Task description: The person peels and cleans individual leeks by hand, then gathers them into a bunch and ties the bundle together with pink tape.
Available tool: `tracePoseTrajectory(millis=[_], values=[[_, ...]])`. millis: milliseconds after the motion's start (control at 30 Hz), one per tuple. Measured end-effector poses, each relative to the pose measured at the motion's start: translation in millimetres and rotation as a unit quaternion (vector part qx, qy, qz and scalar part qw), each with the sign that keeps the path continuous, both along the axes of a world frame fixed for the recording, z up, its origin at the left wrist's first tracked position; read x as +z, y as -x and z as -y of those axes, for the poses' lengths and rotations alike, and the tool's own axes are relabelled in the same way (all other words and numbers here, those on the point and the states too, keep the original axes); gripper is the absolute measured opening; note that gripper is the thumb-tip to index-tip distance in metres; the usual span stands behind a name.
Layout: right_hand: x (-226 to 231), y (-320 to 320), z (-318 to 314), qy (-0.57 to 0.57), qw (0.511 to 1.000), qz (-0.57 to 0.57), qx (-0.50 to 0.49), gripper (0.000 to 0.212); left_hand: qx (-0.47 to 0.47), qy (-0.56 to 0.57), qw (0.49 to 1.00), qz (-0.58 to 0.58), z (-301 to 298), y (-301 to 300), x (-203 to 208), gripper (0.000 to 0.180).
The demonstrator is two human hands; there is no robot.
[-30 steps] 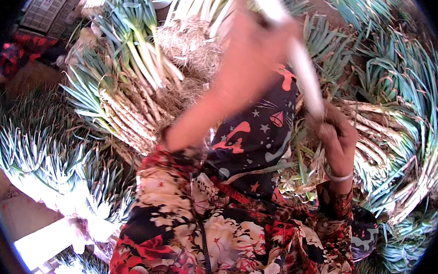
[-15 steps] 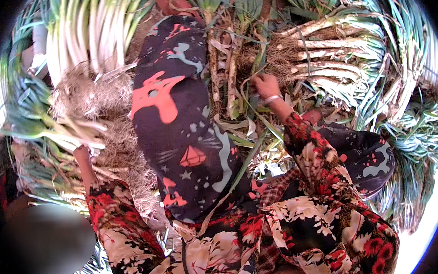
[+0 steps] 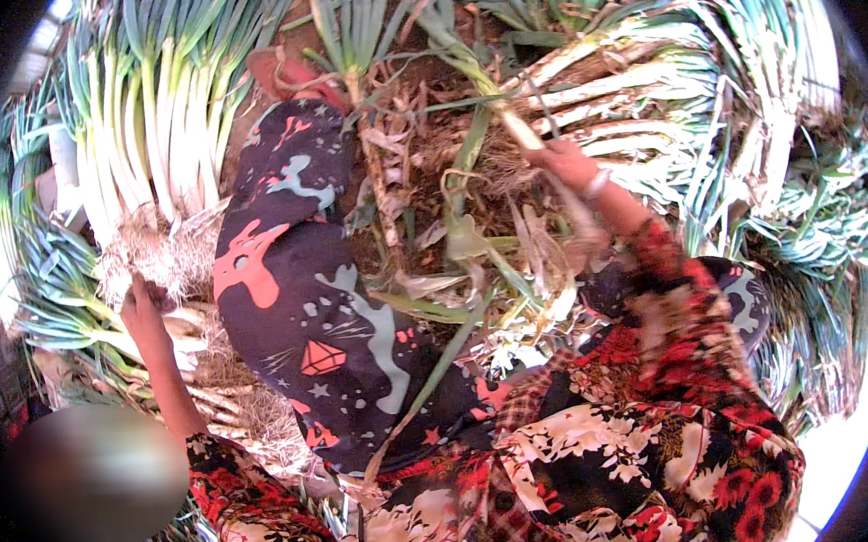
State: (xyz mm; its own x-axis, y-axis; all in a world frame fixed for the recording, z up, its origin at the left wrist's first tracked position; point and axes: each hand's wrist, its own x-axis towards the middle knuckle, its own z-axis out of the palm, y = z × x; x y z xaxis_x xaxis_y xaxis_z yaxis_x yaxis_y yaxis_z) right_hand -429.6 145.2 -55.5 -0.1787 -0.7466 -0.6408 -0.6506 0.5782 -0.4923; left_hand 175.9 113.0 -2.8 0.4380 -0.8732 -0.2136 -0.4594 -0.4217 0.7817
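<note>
My right hand (image 3: 565, 164) is closed around the pale lower end of a green onion (image 3: 517, 129). Its green leaves stretch away toward the top of the view, and its root end is hidden by the hand and a blur. On the left, the fingers of my left hand (image 3: 142, 314) are curled beside the tangled roots (image 3: 170, 252) of a large upright bundle of green onions (image 3: 153, 139). Something small and dark shows at those fingertips, too unclear to name. Another green onion (image 3: 376, 175) with dry, peeling skin lies between my legs.
Rows of green onions (image 3: 643, 109) are stacked at the right, roots facing inward. Peeled leaves and husks (image 3: 517, 335) litter the ground between my legs. More green onions (image 3: 57, 279) lie at the left. A long leaf (image 3: 440, 370) crosses my patterned trouser leg (image 3: 295, 270).
My right hand has shifted right and now grips a green onion stalk. My left hand has come away from the lying stalks to beside the bundle's roots. The whole view has shifted slightly.
</note>
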Motion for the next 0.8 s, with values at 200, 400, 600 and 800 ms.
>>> tracePoseTrajectory(millis=[200, 400, 600, 800], values=[[181, 137, -116, 0.148, 0.883, -0.385, 0.224, 0.029, -0.266, 0.134, 0.954, -0.027, 58, 195, 99, 0.029], [235, 191, -229, 0.312, 0.754, -0.576, 0.038, 0.029, -0.495, 0.171, 0.850, -0.059, 39, 365, 155, 0.016], [190, 147, -239, 0.342, 0.795, -0.429, -0.259, 0.033, -0.625, 0.194, 0.740, -0.156, 26, 475, 134, 0.012], [143, 55, -188, 0.442, 0.849, -0.129, -0.261, 0.032, -0.492, 0.049, 0.743, -0.452, 42, 507, 121, 0.040]])
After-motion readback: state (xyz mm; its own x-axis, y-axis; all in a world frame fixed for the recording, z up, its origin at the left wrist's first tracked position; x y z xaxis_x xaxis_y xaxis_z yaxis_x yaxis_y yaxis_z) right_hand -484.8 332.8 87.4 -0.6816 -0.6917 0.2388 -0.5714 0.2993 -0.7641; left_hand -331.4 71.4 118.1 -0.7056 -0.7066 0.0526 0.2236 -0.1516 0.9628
